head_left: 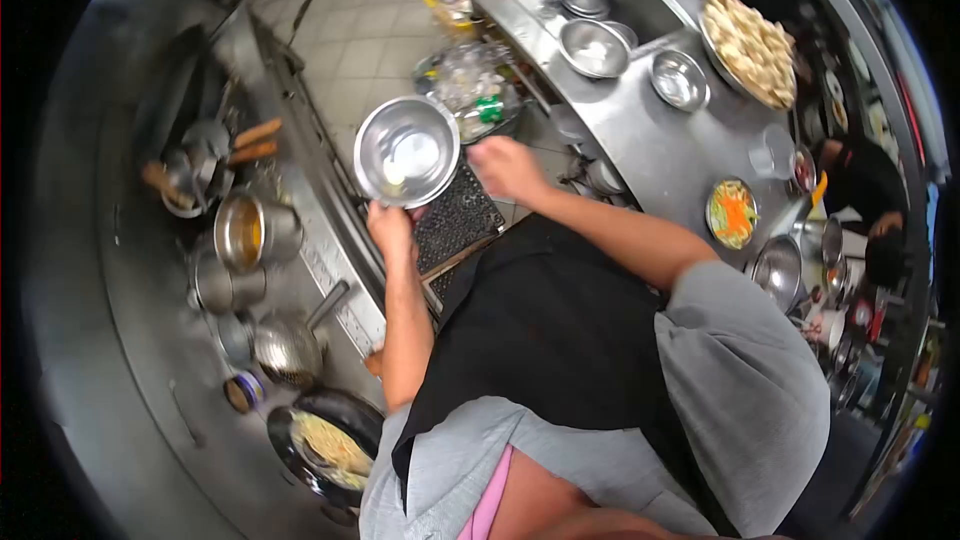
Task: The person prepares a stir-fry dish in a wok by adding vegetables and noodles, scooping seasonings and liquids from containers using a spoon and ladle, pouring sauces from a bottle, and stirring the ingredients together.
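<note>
Head view, left hand: the left hand (392, 227) is closed on the near rim of a steel bowl (407, 152), thumb side toward the wearer, with fingertips partly hidden beneath it
Steel bowl: lifted clear of any counter, its shiny inside facing up toward the camera, over the gap between the two work surfaces
Right hand: the right hand (510, 172) is half curled, blurred, just beside the bowl's right edge and apart from it; whether it holds anything I cannot tell
Below and beyond the bowl: a black perforated mat (455, 225), a bin of crumpled clear plastic (470, 80) with a green piece (488, 108) in it, and pale floor tiles (350, 60)
Right counter: two smaller bowls, one near the sink (594, 47) and one farther along (680, 80), then pale pieces (748, 45) heaped in a wide dish, and shredded vegetables (733, 212) in orange and green
Left side: a pot of amber liquid (240, 230), wooden handles (257, 132), a perforated ladle (287, 348), and noodle-like strands (325, 440) in a dark pan
Wearer: black apron (560, 320) over a grey top (740, 340)
Far right: another person in dark clothing (860, 180), near more bowls
</note>
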A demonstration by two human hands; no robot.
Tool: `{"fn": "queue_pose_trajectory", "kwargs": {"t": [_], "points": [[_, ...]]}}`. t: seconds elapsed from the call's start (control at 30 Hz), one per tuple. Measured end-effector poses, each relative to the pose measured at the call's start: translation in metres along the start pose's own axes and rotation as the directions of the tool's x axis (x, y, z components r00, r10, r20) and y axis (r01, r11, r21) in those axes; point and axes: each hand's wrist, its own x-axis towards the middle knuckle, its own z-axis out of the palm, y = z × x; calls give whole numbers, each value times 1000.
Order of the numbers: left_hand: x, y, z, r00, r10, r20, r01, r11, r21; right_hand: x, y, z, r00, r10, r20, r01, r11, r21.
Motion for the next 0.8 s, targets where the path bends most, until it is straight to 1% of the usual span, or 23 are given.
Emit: {"fn": "queue_pose_trajectory", "kwargs": {"t": [0.03,0.07,0.1,0.13,0.17,0.2,0.23,0.27,0.3,0.33,0.37,0.43,0.47,0.5,0.57,0.6,0.63,0.67,0.7,0.73,0.77,0.8], "points": [[10,-4,39,996,-51,66,47,997,58,-20,-1,-50,989,-45,-141,49,998,28],[16,-2,83,985,-65,160,54,996,73,-36,27,-112,982,-32,-184,43,997,59],[20,-2,123,966,-85,245,65,994,89,-69,44,-156,936,-25,-350,43,998,43],[27,-5,161,947,-60,316,25,993,113,-105,59,-192,841,152,-520,-70,982,173],[37,-8,198,920,-39,390,-15,991,135,-139,89,-226,752,204,-627,-71,970,231],[51,-14,234,897,-43,440,-52,978,202,-174,107,-246,633,328,-701,-105,934,342],[60,-22,269,864,-61,499,-89,959,271,-203,122,-261,484,456,-747,-116,879,461],[53,-12,301,859,-29,511,-238,861,450,-221,137,-277,404,514,-757,-11,830,558],[42,-6,331,847,-51,528,-210,882,422,-236,154,-293,325,573,-753,104,769,630],[50,-21,354,819,-105,563,-127,925,358,-248,164,-303,259,630,-732,221,699,680],[60,-38,374,796,-149,586,-37,955,293,-253,165,-314,239,613,-753,296,693,658],[65,-54,393,775,-237,586,-22,917,399,-245,158,-335,232,566,-791,419,675,606],[73,-62,400,772,-266,577,-18,898,440,-242,162,-346,287,503,-815,393,714,579],[81,-74,400,738,-315,597,22,895,445,-240,164,-357,258,527,-810,384,713,586],[68,-61,388,702,-370,609,33,870,492,-226,163,-374,238,554,-798,330,726,603],[63,-54,377,697,-352,625,-10,867,499,-223,165,-376,222,505,-834,348,758,552],[57,-51,361,707,-332,625,-42,862,505,-226,156,-374,193,470,-861,316,801,508],[51,-47,340,741,-286,607,-81,860,503,-222,162,-380,176,406,-897,197,878,436],[51,-44,309,736,-212,643,-158,870,467,-219,153,-379,202,332,-921,107,928,358],[44,-40,275,768,-163,620,-169,882,441,-222,154,-389,430,270,-862,35,949,315],[40,-36,236,803,-116,585,-179,889,422,-204,143,-389,446,193,-874,-93,981,170],[36,-32,190,864,-83,496,-143,906,399,-173,94,-350,449,109,-887,-90,993,76]]}}
